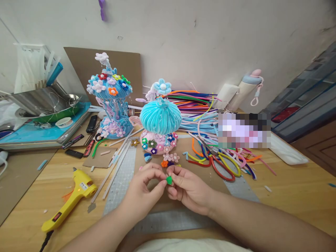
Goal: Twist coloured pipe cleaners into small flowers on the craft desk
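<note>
My left hand (143, 190) and my right hand (187, 187) meet over the grey cutting mat (119, 182). Both pinch a small green pipe-cleaner piece (169, 180) between their fingertips. Just beyond them stands a light blue pipe-cleaner mushroom (160, 120) on a pink base covered with small flowers (160, 145). A taller blue mushroom with coloured flowers (111, 101) stands behind it to the left.
A yellow glue gun (72, 197) lies at the left on the wooden table (296, 189). A heap of coloured pipe cleaners (210, 140) fills the right side. Glue sticks (115, 164), a metal bowl (49, 103) and stacked boards sit at the left.
</note>
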Demonstrator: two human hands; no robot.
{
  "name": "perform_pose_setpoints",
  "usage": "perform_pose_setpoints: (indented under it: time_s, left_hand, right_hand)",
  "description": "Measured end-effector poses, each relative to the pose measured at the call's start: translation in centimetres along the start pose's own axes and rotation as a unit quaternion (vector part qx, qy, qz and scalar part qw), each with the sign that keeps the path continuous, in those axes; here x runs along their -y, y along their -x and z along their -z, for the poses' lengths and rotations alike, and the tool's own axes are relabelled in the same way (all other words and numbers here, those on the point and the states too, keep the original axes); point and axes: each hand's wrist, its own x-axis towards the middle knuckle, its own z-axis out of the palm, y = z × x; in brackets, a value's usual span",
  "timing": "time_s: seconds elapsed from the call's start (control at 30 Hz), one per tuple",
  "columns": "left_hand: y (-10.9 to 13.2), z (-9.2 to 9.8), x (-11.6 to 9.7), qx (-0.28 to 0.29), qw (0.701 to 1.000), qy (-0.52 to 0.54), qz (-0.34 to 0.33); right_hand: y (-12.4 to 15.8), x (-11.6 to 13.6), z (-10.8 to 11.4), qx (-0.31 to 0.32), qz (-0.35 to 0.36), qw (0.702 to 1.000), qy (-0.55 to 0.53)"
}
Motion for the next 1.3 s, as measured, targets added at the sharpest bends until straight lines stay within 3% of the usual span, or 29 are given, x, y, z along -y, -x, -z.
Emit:
perform_pose_setpoints:
  time_s: [0.37, 0.53, 0.73, 0.87, 1.13, 1.3]
  left_hand:
    - [0.0, -0.4, 0.3, -0.013, 1.0, -0.015, 0.002]
    - [0.0, -0.6, 0.4, 0.004, 1.0, -0.026, 0.002]
    - [0.0, -0.5, 0.0, 0.009, 0.999, -0.045, -0.002]
    - [0.2, -0.3, -0.1, -0.007, 0.997, -0.075, -0.021]
    - [0.1, 0.3, -0.4, 0.037, 0.999, -0.012, -0.024]
    - [0.0, 0.5, -0.5, 0.055, 0.998, 0.006, -0.011]
  right_hand:
    - [-0.1, -0.3, 0.0, -0.022, 0.009, 0.998, 0.05]
    - [-0.4, -0.4, 0.2, -0.026, 0.026, 0.991, 0.125]
    - [-0.2, -0.2, 0.1, -0.087, 0.112, 0.933, 0.33]
    - [0.3, -0.1, -0.1, -0.069, 0.14, 0.905, 0.395]
    - [0.0, 0.6, 0.1, -0.023, 0.095, 0.927, 0.363]
    - [0.2, 0.8, 0.1, -0.018, 0.102, 0.916, 0.388]
